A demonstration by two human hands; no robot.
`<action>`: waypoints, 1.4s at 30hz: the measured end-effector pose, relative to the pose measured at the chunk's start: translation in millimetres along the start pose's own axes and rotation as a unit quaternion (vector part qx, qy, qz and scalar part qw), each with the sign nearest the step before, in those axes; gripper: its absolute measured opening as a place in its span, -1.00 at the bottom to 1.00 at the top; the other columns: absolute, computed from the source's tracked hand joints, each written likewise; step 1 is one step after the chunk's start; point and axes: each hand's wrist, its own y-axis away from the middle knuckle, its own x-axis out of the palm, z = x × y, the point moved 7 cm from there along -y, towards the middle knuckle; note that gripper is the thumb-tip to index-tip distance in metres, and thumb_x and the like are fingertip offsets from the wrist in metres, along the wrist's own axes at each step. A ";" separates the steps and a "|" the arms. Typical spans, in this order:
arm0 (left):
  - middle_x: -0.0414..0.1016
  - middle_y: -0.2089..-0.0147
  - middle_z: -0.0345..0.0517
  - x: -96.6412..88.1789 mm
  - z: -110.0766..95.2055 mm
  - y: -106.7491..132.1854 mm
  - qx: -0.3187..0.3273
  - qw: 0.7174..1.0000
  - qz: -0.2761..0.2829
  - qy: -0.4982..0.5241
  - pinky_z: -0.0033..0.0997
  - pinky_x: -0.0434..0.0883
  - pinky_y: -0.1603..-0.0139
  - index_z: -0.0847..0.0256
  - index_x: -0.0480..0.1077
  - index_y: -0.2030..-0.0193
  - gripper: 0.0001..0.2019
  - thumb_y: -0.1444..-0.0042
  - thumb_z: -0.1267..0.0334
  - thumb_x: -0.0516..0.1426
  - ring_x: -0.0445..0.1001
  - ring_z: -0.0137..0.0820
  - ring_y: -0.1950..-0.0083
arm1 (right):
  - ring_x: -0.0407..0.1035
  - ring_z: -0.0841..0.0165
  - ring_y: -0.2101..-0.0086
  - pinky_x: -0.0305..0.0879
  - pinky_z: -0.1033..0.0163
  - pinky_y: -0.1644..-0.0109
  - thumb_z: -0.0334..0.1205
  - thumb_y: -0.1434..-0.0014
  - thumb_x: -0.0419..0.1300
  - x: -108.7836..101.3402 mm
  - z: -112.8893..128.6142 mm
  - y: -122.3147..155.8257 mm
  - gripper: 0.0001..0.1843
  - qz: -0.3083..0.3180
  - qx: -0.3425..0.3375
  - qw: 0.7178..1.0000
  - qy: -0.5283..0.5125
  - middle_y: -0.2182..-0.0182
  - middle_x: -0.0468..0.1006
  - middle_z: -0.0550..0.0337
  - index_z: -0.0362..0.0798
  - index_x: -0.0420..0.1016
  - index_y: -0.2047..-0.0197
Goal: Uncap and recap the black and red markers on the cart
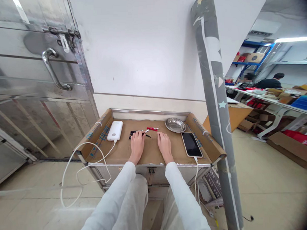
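Observation:
My left hand (137,146) is over the left middle of the cardboard-lined tabletop (151,152), fingers bent down at a small group of black pen-like sticks (134,132). A slim pen-like piece with a pale end (146,131) sticks out between its thumb and forefinger, apparently pinched there; the covered part is hidden. My right hand (164,145) lies palm down on the cardboard, its fingers stretched forward and holding nothing. Just beyond its fingertips are small red pen-like pieces (152,129). Behind it to the right stands a shallow round metal dish (175,125).
A white power bank (115,131) with a looping white cable lies at left. To the right is a phone (191,144) with a cable plugged in. Raised cardboard sides (205,136) edge the table. A tall grey wrapped roll (217,80) leans beside it. Two people sit far right.

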 end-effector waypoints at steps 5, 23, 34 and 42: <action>0.44 0.10 0.04 -6.2 12.2 5.1 -0.061 0.998 -0.012 -0.016 -0.18 0.28 0.06 0.21 0.37 0.05 -0.76 -0.29 0.21 -0.05 0.33 -0.15 0.06 | 0.31 0.28 0.11 0.17 0.22 -0.01 -0.41 -0.27 -0.10 7.7 -2.4 -0.3 -0.69 0.006 -0.003 1.000 0.017 0.17 0.50 0.04 -0.10 0.43 0.09; 0.38 0.09 -0.02 25.2 -7.2 14.7 0.100 0.986 0.128 0.046 -0.18 0.27 -0.01 0.16 0.37 0.09 -0.84 -0.21 0.26 0.06 0.29 -0.18 0.00 | 0.32 0.21 0.06 0.20 0.18 -0.04 -0.65 -0.09 -0.10 55.5 -32.4 -72.3 -0.52 0.151 -0.053 0.980 0.120 0.10 0.49 -0.10 -0.22 0.46 0.03; 0.38 0.15 0.04 39.9 8.2 -8.3 0.050 0.983 0.048 0.172 -0.24 0.37 0.04 0.26 0.38 0.13 -0.75 -0.26 0.44 -0.11 0.42 -0.30 0.13 | 0.34 0.31 0.13 0.25 0.19 -0.02 -0.37 -0.27 0.02 37.5 4.6 -37.1 -0.74 0.138 -0.143 0.969 -0.145 0.20 0.49 0.10 -0.01 0.51 0.11; 0.40 0.20 0.02 57.5 9.3 -21.2 0.058 0.976 0.104 0.181 -0.17 0.36 -0.02 0.26 0.42 0.23 -0.82 -0.18 0.48 0.01 0.42 -0.25 0.09 | 0.35 0.30 0.12 0.25 0.15 -0.04 -0.41 -0.17 0.15 57.6 8.1 -41.0 -0.85 0.166 -0.130 0.962 -0.173 0.20 0.48 0.06 -0.07 0.52 0.21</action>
